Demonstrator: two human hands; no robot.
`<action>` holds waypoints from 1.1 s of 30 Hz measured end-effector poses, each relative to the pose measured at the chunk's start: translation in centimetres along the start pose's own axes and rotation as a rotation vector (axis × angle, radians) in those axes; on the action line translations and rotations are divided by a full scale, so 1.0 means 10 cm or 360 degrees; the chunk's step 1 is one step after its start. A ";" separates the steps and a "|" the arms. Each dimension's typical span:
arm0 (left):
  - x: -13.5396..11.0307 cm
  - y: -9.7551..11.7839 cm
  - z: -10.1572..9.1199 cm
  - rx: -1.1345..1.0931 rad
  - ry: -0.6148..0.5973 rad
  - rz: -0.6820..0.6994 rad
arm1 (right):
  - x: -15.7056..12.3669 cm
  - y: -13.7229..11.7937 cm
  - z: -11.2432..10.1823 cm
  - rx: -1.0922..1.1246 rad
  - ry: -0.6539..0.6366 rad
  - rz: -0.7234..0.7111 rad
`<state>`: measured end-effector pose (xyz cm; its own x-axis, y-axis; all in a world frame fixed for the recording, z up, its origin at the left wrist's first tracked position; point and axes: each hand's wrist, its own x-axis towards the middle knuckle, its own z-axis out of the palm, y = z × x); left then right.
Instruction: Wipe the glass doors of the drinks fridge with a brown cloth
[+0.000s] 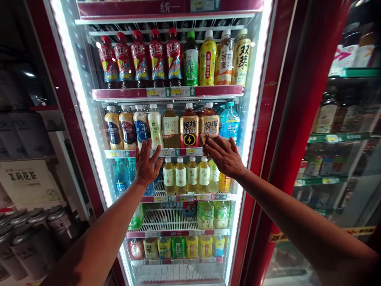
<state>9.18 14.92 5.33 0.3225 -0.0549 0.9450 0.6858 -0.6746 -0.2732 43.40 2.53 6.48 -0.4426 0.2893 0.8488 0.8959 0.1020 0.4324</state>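
The glass door (178,214) of a lit drinks fridge stands straight in front of me. My left hand (146,165) is raised with its fingers spread, palm toward the glass at the level of the second and third shelves. Whether it touches the pane I cannot tell. Farther right, my right hand (224,155) lies flattened over a crumpled brownish cloth (204,140) against the door. Most of the cloth is hidden under the fingers. Behind that hand are brown energy drink bottles (189,125) and a blue bottle (230,119).
Red-capped bottles (137,57) line the upper shelf behind the glass. Small pale-yellow bottles (192,174) stand on the third shelf. A red frame (300,135) separates this fridge from another glass-fronted one at right. Grey canisters (35,238) and a cream box (29,182) are at left.
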 end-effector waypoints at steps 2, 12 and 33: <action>-0.05 0.01 -0.01 -0.0006 -0.0028 0.0003 | 0.07 -0.06 0.02 -0.0015 0.0104 0.0137; -0.22 0.04 -0.15 0.0045 -0.0308 -0.0015 | 0.35 -0.41 0.10 0.0078 0.0006 0.0014; -0.68 -0.98 -0.78 0.0192 -0.0365 -0.0419 | 0.90 -1.17 0.37 0.0122 -0.0103 -0.0170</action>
<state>-4.85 16.13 3.01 0.2533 0.2845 0.9246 0.8322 -0.5514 -0.0583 29.11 7.52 7.97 -0.5345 0.3336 0.7766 0.8452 0.2070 0.4928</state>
